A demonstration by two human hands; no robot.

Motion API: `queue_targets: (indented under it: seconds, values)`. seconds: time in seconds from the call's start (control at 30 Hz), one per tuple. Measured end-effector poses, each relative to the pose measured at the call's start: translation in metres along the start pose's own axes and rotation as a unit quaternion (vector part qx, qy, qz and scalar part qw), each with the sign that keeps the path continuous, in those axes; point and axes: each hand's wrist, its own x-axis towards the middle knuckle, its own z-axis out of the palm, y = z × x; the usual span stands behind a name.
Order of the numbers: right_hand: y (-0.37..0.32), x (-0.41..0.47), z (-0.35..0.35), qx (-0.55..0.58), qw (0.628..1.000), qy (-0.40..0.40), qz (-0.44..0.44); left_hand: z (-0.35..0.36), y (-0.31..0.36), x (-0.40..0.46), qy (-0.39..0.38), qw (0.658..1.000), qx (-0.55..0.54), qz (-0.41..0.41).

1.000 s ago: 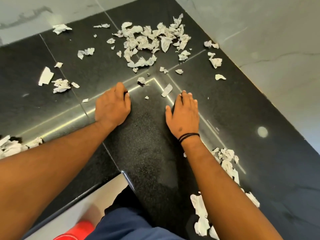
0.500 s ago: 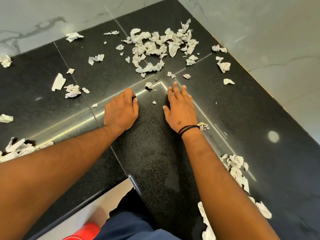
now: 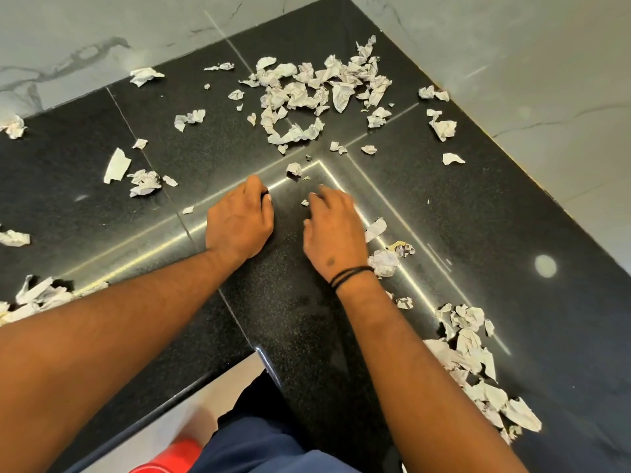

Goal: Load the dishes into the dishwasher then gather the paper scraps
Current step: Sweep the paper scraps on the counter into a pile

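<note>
Since no dishes or dishwasher show anywhere in view, I'd say this is the second half of the job: gathering the scraps on the black counter (image 3: pixel 478 213).

Using the left hand (image 3: pixel 239 220) as the landmark: it rests on the counter near the inner corner, fingers curled under, thumb tip peeking out on its right side. Can't tell if there's anything tucked inside. The right hand (image 3: pixel 333 227) sits just to its right, palm down. Its fingers are blurred but look loosely spread and slightly bent, not gripping anything I can make out.

Scraps are everywhere. The big pile (image 3: pixel 317 93) lies beyond the left hand, toward the back wall. A small wad (image 3: pixel 293 169) and some crumbs sit just past its knuckles. A flat strip (image 3: pixel 116 165) is well off to its left, and a long drift (image 3: pixel 478 363) is on the far side of the right forearm. A crumpled ball (image 3: pixel 384 262) is right beside the right wrist.

Orientation: most bits are crumpled with no real axis. The strip's long axis runs toward the wall, tilted a bit right. The drift strings out along the counter's right leg, back toward the person.

Next move, my guess: sweep outward and rake the loose bits into one heap. Light paper skids and flutters, so cupped hands, slow drag.
</note>
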Motion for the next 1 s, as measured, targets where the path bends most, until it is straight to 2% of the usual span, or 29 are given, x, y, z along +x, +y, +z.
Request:
queue_targets:
  seconds: [0.13, 0.3, 0.4, 0.5, 0.63, 0.83, 1.0]
  values:
    - [-0.004, 0.007, 0.022, -0.001, 0.999, 0.017, -0.052, 0.0, 0.001, -0.001, 0.0, 1.0, -0.002, 0.005]
    - [0.029, -0.035, 0.014, 0.063, 0.989, 0.129, 0.029, 0.001, -0.001, -0.001, 0.005, 1.0, 0.0, 0.006]
    - [0.042, -0.058, 0.006, 0.029, 0.984, 0.157, 0.072, 0.001, -0.001, -0.001, 0.007, 1.0, -0.001, 0.01]
    - [0.035, -0.046, 0.003, 0.034, 0.978, 0.195, 0.063, 0.002, -0.002, 0.0, 0.007, 1.0, -0.001, 0.008]
    - [0.008, 0.01, 0.01, 0.062, 0.984, 0.162, -0.025, 0.002, -0.002, -0.001, 0.005, 1.0, -0.001, 0.008]
    - [-0.003, 0.064, 0.03, -0.024, 0.995, 0.043, -0.084, 0.003, -0.002, 0.0, 0.012, 1.0, -0.003, 0.012]
    - [0.015, 0.035, 0.034, 0.035, 0.991, 0.122, -0.044, 0.004, -0.003, 0.0, 0.01, 1.0, 0.001, 0.012]
